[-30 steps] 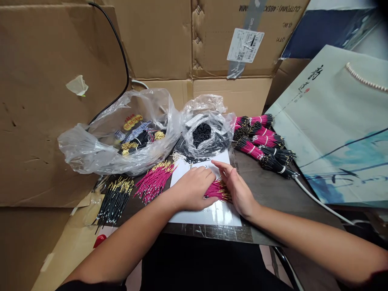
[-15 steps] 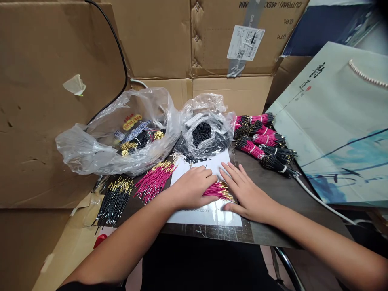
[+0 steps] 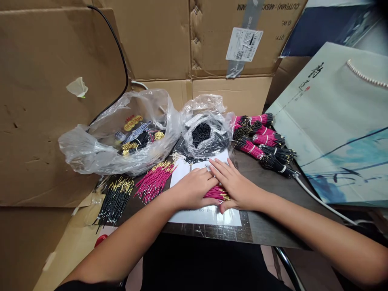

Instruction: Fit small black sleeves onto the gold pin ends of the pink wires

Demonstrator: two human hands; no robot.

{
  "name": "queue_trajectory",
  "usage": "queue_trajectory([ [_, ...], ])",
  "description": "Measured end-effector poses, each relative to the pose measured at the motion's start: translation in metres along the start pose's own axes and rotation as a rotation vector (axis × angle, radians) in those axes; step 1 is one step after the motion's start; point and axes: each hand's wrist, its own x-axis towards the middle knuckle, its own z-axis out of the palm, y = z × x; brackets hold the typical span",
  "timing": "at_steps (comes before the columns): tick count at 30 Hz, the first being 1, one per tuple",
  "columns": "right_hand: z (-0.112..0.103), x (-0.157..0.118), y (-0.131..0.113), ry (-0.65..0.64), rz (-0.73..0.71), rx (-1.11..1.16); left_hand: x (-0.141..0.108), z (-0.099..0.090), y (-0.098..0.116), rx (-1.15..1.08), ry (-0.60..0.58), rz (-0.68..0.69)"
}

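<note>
The left hand (image 3: 194,188) curls closed around pink wires (image 3: 214,193), while the right hand (image 3: 239,184), nearer their gold tips (image 3: 226,196), lies palm down, fingers straight, thumb spread, unclenched. The wires sit between both hands on a white sheet (image 3: 232,219), long axis roughly along the front edge of the bench (image 3: 262,233).

Left fingers (image 3: 207,178) curled, right fingers (image 3: 223,172) nearly straight, both forearms (image 3: 136,242) inward.

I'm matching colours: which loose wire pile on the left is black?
The leftmost pile, black with gold tips; the neighbouring pile is pink.
</note>
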Motion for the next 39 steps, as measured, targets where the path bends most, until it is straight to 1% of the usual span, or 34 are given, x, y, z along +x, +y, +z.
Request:
queue_trajectory([
  [6, -0.004, -0.005, 0.000, 0.035, -0.027, 0.120, 0.000, -0.003, 0.008, 0.056, -0.033, -0.053],
  [11, -0.006, -0.007, 0.003, 0.048, -0.027, 0.124, -0.001, -0.005, 0.016, 0.126, -0.050, -0.071],
  [15, -0.017, -0.001, 0.005, 0.112, -0.009, 0.199, -0.002, -0.009, 0.021, 0.174, -0.064, -0.088],
  [17, -0.027, 0.007, 0.004, 0.158, 0.005, 0.212, -0.003, -0.012, 0.023, 0.201, -0.071, -0.098],
  [19, -0.038, 0.020, 0.002, 0.188, -0.012, 0.193, -0.006, -0.016, 0.025, 0.224, -0.077, -0.119],
  [22, -0.053, 0.049, -0.004, 0.202, -0.130, 0.176, -0.016, -0.023, 0.032, 0.198, -0.075, -0.168],
  [24, -0.059, 0.072, -0.009, 0.194, -0.218, 0.171, -0.028, -0.027, 0.040, 0.123, -0.054, -0.195],
  [27, -0.058, 0.110, -0.020, 0.093, -0.352, 0.115, -0.052, -0.031, 0.050, 0.008, 0.035, -0.252],
  [30, -0.044, 0.148, -0.034, -0.072, -0.512, -0.031, -0.079, -0.027, 0.055, -0.060, 0.210, -0.280],
  [32, -0.031, 0.171, -0.043, -0.152, -0.571, -0.120, -0.096, -0.022, 0.054, -0.056, 0.360, -0.314],
  [34, -0.018, 0.190, -0.051, -0.211, -0.586, -0.195, -0.113, -0.018, 0.049, -0.014, 0.523, -0.415],
  [36, -0.010, 0.204, -0.056, -0.254, -0.594, -0.242, -0.128, -0.015, 0.042, 0.047, 0.669, -0.504],
  [37, -0.008, 0.209, -0.059, -0.266, -0.602, -0.257, -0.134, -0.014, 0.039, 0.069, 0.721, -0.546],
  [39, -0.007, 0.215, -0.063, -0.278, -0.622, -0.288, -0.146, -0.014, 0.033, 0.106, 0.766, -0.623],
])
